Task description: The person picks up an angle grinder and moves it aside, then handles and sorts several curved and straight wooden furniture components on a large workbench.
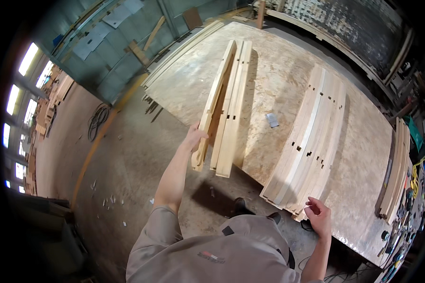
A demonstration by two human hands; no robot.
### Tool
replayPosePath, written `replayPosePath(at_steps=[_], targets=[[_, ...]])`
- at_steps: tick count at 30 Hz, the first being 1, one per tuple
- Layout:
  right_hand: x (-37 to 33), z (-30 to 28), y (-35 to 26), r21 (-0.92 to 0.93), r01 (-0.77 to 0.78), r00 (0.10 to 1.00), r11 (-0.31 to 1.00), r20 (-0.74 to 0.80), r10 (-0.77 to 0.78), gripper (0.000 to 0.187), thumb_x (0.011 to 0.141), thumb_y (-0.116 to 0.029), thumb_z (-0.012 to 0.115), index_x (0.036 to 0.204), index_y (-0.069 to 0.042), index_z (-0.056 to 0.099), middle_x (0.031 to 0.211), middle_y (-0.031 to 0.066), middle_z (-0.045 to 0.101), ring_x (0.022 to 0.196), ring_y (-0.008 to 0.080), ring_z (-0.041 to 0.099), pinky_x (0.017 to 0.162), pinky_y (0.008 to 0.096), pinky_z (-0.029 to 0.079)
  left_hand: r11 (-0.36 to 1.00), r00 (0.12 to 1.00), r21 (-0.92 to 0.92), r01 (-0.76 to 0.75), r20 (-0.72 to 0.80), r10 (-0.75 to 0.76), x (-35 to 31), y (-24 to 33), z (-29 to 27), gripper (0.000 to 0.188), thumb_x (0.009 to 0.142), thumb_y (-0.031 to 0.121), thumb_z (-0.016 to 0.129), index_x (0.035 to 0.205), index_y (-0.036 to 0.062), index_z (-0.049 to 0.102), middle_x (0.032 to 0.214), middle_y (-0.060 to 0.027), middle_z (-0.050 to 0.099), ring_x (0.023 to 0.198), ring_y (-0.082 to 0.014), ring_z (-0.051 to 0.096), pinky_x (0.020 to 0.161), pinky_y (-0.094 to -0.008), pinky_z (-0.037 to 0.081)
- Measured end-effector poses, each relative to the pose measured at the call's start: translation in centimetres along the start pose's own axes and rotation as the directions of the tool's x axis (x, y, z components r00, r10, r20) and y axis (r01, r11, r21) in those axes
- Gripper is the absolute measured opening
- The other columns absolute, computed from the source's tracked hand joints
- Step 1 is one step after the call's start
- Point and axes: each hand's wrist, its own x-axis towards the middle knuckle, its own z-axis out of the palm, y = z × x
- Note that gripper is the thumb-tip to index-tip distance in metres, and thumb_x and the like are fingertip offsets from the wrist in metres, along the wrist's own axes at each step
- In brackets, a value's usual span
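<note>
My left hand (pixel 195 137) is closed around the near part of a long pale wooden board (pixel 216 89) with a shaped near end. This board slants away from two more notched boards (pixel 233 113) lying side by side, with a dark gap between. Their near ends stick out past the table edge. My right hand (pixel 319 218) holds nothing, fingers loosely bent and apart. It hovers beside the near end of a row of several notched boards (pixel 307 141) laid against each other on the table.
The large worktable (pixel 274 70) has a worn, stained top with a small grey sheet (pixel 272 120) on it. Long strips (pixel 186 52) lie along its far left edge. At right are stacked boards (pixel 395 170) and scattered tools (pixel 401 240). Coiled cable (pixel 98 121) lies on the floor.
</note>
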Motion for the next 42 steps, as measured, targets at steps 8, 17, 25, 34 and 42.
replayPosePath(at_steps=[8, 17, 25, 34, 42], targets=[[-1.7, -1.8, 3.3, -0.174, -0.038, 0.998, 0.984, -0.049, 0.030, 0.038, 0.077, -0.008, 0.068, 0.114, 0.000, 0.065, 0.090, 0.0138, 0.068, 0.077, 0.0195, 0.066, 0.072, 0.0292, 0.053, 0.939, 0.999, 0.341, 0.037, -0.016, -0.034, 5.2, -1.2, 3.2, 0.046, 0.092, 0.019, 0.062, 0.135, 0.0053, 0.050, 0.120, -0.0098, 0.061, 0.109, -0.0198, 0.056, 0.096, -0.0334, 0.044], [-1.9, -18.7, 15.2, -0.267, -0.313, 0.742, 0.912, -0.668, 0.059, 0.042, 0.076, -0.013, 0.075, 0.116, -0.005, 0.063, 0.103, 0.0159, 0.062, 0.093, 0.0248, 0.063, 0.073, 0.0353, 0.053, 0.836, 0.883, 0.534, -0.127, -0.323, 0.341, 0.0, 0.6, 7.7, 0.038, 0.094, 0.013, 0.055, 0.128, -0.0030, 0.053, 0.117, -0.0110, 0.060, 0.104, -0.0196, 0.057, 0.089, -0.0303, 0.045], [-0.2, -39.2, 26.1, -0.289, -0.648, 0.298, 0.705, -0.948, -0.114, 0.063, 0.070, -0.031, 0.080, 0.123, -0.007, 0.056, 0.128, 0.0196, 0.052, 0.120, 0.0382, 0.047, 0.098, 0.0457, 0.042, 0.860, 0.801, 0.435, -0.267, -0.396, 0.449, -19.9, 0.2, 21.5, 0.017, 0.092, 0.005, 0.053, 0.104, 0.0000, 0.064, 0.095, -0.0036, 0.061, 0.087, -0.0109, 0.055, 0.074, -0.0244, 0.044], [0.8, -51.3, 30.8, -0.266, -0.710, 0.516, 0.652, -0.827, 0.224, 0.074, 0.067, -0.053, 0.074, 0.113, 0.002, 0.057, 0.108, 0.0253, 0.064, 0.107, 0.0403, 0.057, 0.095, 0.0435, 0.044, 0.831, 0.929, 0.496, -0.253, -0.116, 0.352, -28.7, -4.1, 35.3, 0.012, 0.090, -0.001, 0.053, 0.094, -0.0008, 0.064, 0.083, -0.0040, 0.063, 0.075, -0.0113, 0.058, 0.067, -0.0234, 0.045], [2.4, -48.8, 32.6, -0.190, -0.481, 0.404, 0.856, -0.915, 0.024, 0.053, 0.079, -0.044, 0.070, 0.113, -0.003, 0.062, 0.112, 0.0220, 0.063, 0.113, 0.0377, 0.055, 0.092, 0.0461, 0.046, 0.852, 0.942, 0.436, -0.290, -0.027, 0.335, -30.1, -5.0, 40.0, 0.012, 0.090, -0.002, 0.054, 0.094, -0.0016, 0.065, 0.083, -0.0043, 0.065, 0.076, -0.0108, 0.061, 0.067, -0.0231, 0.048]])
